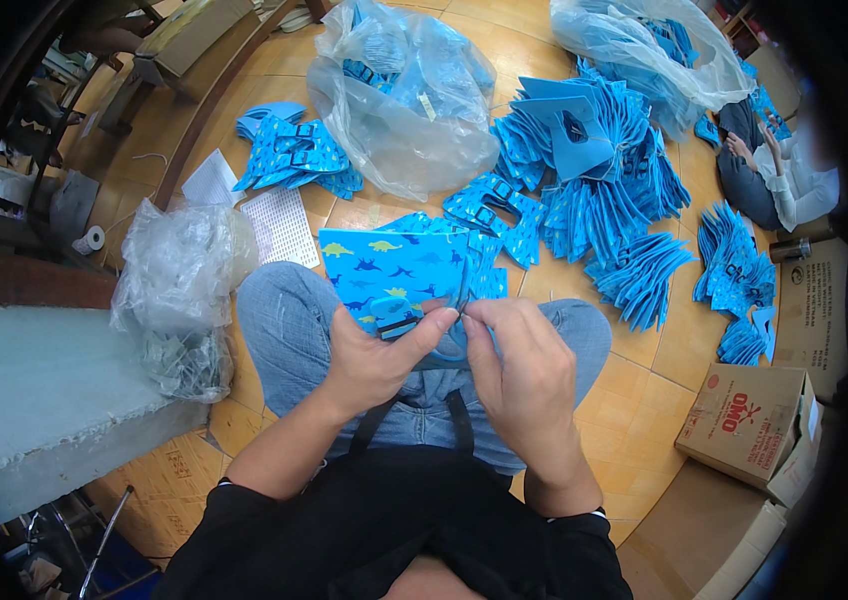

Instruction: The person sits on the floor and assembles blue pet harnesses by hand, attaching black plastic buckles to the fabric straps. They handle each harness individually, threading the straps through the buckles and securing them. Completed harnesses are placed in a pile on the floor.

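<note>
On my lap lies a blue flat panel point(384, 262) printed with yellow and dark blue dinosaurs. My left hand point(372, 362) grips its near edge, thumb on top, with a short black strip showing beside the thumb. At the panel's near right corner, my right hand point(524, 362) is closed in a pinch. What sits between those fingertips is too small to make out. Just beyond the panel rest more blue printed pieces with black buckles point(492, 208), partly covered by it.
Stacks of blue pieces point(594, 190) spread across the tiled floor ahead and right. Clear plastic bags point(414, 140) hold more. Printed paper sheets point(282, 226) and crumpled plastic point(179, 260) lie left. Cardboard boxes point(744, 410) stand right, with another person point(804, 175) seated beyond.
</note>
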{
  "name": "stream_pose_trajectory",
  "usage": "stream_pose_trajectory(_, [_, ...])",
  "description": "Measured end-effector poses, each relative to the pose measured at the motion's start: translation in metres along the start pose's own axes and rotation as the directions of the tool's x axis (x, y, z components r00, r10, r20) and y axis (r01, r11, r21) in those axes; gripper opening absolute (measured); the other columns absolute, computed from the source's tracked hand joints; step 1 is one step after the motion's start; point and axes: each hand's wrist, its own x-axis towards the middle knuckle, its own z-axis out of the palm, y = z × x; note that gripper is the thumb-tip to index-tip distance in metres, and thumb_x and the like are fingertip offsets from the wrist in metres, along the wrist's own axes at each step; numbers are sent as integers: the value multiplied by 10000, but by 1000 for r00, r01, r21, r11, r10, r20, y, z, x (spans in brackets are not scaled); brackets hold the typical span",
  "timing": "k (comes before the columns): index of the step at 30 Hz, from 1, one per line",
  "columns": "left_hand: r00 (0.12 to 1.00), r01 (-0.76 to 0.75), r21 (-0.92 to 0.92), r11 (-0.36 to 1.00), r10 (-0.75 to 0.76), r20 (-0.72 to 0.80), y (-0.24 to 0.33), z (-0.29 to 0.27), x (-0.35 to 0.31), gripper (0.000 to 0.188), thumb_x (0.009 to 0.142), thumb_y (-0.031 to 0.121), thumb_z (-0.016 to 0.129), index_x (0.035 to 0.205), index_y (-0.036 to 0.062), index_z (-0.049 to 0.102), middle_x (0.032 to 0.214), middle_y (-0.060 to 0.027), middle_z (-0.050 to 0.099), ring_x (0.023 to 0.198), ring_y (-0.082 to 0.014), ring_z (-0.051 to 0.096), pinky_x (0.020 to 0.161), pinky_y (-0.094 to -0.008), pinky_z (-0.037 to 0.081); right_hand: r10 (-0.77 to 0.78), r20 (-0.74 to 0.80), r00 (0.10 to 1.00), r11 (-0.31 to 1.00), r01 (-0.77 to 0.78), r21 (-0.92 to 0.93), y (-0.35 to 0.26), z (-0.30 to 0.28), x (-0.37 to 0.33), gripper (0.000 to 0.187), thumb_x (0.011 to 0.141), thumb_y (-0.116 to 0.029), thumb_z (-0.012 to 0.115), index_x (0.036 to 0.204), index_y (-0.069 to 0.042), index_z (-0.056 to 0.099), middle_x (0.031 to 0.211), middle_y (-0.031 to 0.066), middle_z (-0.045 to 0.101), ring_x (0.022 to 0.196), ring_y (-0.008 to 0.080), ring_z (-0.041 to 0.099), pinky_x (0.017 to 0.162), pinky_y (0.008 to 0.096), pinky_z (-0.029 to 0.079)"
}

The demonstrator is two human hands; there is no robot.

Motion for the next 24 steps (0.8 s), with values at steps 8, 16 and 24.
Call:
stream_pose_trajectory(8, [1000, -10, 111, 994, 9, 13, 0, -2, -1, 146, 805, 46, 720, 933, 6, 663, 836, -32, 683, 745, -96, 631, 667, -254, 502, -41, 1, 999, 998, 41, -38, 3, 1, 1, 127, 775, 23, 659, 871, -9, 582, 797, 130, 603, 697, 308, 612, 593, 370, 474])
stream_pose_trajectory(16, [996, 94, -10, 996, -93, 12, -4, 1, -5, 96, 818, 43, 707, 894, 12, 656, 867, -40, 681, 745, -102, 625, 667, -246, 497, 31, 19, 999, 1000, -31, -1, 6, 8, -3, 169, 735, -4, 640, 851, -31, 520, 788, 121, 549, 688, 309, 599, 581, 391, 490])
stream_pose_trajectory(24, [982, 181, -261, 948, -187, 0, -4, 3, 3, 167, 854, 65, 669, 1002, -4, 637, 921, -65, 680, 848, -129, 639, 756, -272, 513, 27, -69, 997, 993, -19, 120, 15, 8, -11, 221, 780, -36, 636, 978, -9, 543, 892, 154, 591, 776, 323, 611, 680, 379, 505])
